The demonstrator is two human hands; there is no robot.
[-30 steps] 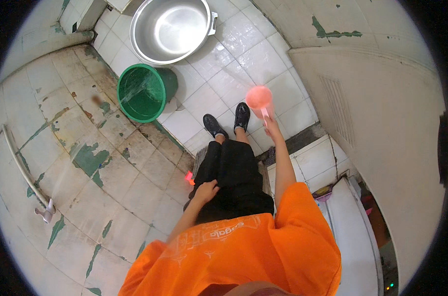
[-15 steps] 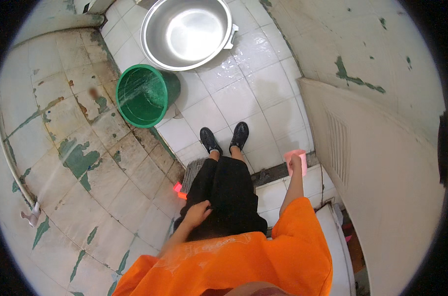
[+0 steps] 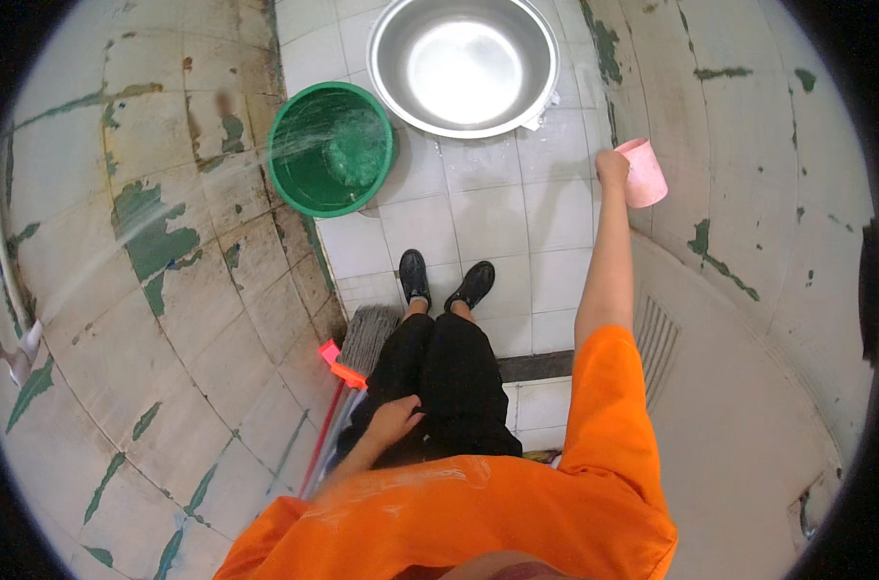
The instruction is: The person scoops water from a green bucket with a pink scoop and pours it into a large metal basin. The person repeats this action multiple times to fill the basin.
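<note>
My right hand (image 3: pixel 611 167) is closed round the handle side of a pink plastic mug (image 3: pixel 644 176), held out at arm's length by the right wall. What is inside the mug is hidden. Low at my lap, my left hand (image 3: pixel 394 420) has its fingers curled on the black trousers (image 3: pixel 459 387) and seems to grip the cloth. A jet of water from the wall tap (image 3: pixel 20 354) on the left falls into a green bucket (image 3: pixel 331 198). The bucket holds some churning water. Beyond it to the right stands a large, shiny metal basin (image 3: pixel 464 68).
White floor tiles (image 3: pixel 483 215) lie under my black shoes (image 3: pixel 472 285). A grey-bristled broom (image 3: pixel 367 338) and an orange-red tool (image 3: pixel 341 367) lean at the left wall. A dark sill (image 3: pixel 536 366) crosses behind my feet, and a pale door with slats (image 3: pixel 749 387) stands right.
My right arm has swung forward with the pink mug, from beside the sill to higher up by the right wall. The view has turned; my left hand stays at the trousers.
</note>
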